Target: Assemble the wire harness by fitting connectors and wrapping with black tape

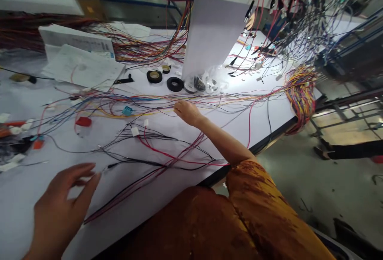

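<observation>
Wide, smooth white table [125, 208] beneath both hands, and a flat upright panel [212, 32] blocks the space beyond the right hand [187, 112]. That hand curls closed at thin multicoloured wires [221, 99]; can't tell if it grips any. Ring-shaped tape rolls [170, 87] sit beyond. The left hand [64, 204] hovers open, empty.

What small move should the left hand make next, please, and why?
Perhaps the left hand should ease toward the black wire end and close on it: that end lies just beyond this open hand, while the right hand is at the coloured wires.
</observation>
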Motion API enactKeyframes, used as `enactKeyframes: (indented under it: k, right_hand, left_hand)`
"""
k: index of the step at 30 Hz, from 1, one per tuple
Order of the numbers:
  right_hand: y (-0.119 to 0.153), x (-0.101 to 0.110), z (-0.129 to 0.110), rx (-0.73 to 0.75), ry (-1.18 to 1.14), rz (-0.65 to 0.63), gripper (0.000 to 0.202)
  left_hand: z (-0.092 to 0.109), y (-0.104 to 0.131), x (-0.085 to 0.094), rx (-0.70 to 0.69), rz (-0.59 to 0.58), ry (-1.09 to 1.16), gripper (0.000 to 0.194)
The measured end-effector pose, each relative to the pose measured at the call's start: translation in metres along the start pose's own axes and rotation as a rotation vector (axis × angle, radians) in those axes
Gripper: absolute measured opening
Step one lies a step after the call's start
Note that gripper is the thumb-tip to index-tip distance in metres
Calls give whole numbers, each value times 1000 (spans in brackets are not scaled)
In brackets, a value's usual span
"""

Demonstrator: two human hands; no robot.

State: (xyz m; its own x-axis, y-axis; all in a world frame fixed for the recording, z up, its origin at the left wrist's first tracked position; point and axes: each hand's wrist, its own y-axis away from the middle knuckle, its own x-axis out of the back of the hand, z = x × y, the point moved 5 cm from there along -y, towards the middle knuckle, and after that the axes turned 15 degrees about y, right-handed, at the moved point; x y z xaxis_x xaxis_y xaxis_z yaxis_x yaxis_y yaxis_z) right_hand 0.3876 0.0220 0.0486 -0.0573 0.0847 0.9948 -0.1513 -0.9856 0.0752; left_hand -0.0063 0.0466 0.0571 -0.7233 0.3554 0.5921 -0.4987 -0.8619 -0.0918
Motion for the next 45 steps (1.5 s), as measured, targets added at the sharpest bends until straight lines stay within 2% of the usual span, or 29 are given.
enactKeyframes:
  k: [2,3,5,7,9,11,12,14,17,19,22,23,24,25,27,29,31,33,35,37,39,43,45]
  right_hand:
    - [6,-4,0,4,-61,-12,29]
    - [9,-7,-1,1,-92,-10,30]
    - [14,-11,-4,-3,-135,-1,30]
    - [18,-16,-7,-7,-150,-5,30]
    - [22,-19,-8,-3,-160,-10,30]
    - [27,-22,-6,-7,-179,3,31]
    - [29,-23,-3,-25,-193,19,32]
    - [35,-27,8,-90,-236,47,31]
    - [47,-30,30,-180,-364,127,27]
    - [59,-22,51,-269,-494,316,25]
    - [89,-6,89,-550,-706,701,29]
    - [96,-4,97,-610,-780,723,29]
    - [98,-4,101,-610,-853,642,27]
    - [97,-5,99,-557,-910,484,24]
    - [90,-11,83,-374,-960,103,23]
    - [82,-15,58,-231,-976,-142,37]
    - [67,-18,32,-162,-1026,-260,44]
    - [46,-22,5,-143,-1048,-344,40]
    - [23,-22,-12,-175,-1006,-342,27]
    - [3,-13,-15,-212,-980,-239,12]
    - [-10,7,-1,-234,-1072,-71,13]
    - [-10,58,68,-412,-1433,444,12]
    - [-1,76,99,-475,-1561,634,9]
  left_hand:
    - [34,-34,-18,-94,35,-33,38]
    - [50,-51,-34,-208,-8,-3,33]
    - [71,-80,-73,-377,-175,66,32]
    - [78,-107,-111,-448,-287,68,39]
    - [78,-128,-146,-472,-404,-20,42]
    - [70,-144,-169,-429,-480,-172,41]
    - [63,-151,-174,-388,-490,-248,41]
    - [47,-163,-173,-299,-470,-358,43]
    - [21,-179,-155,-204,-381,-420,50]
    - [6,-190,-141,-173,-335,-422,55]
    - [-7,-203,-127,-154,-284,-361,62]
    - [-9,-205,-124,-150,-262,-336,63]
    - [-10,-206,-121,-145,-242,-314,64]
    - [-10,-206,-119,-142,-234,-297,63]
    - [-9,-204,-118,-137,-245,-289,59]
    - [-5,-200,-118,-131,-275,-310,56]
    - [1,-195,-118,-127,-279,-350,56]
    - [10,-189,-116,-147,-243,-393,54]
    - [22,-182,-118,-225,-252,-400,49]
    - [31,-175,-122,-314,-324,-388,44]
    - [32,-173,-123,-325,-364,-394,42]
    - [23,-179,-109,-175,-238,-427,46]
    - [17,-182,-103,-106,-212,-424,49]
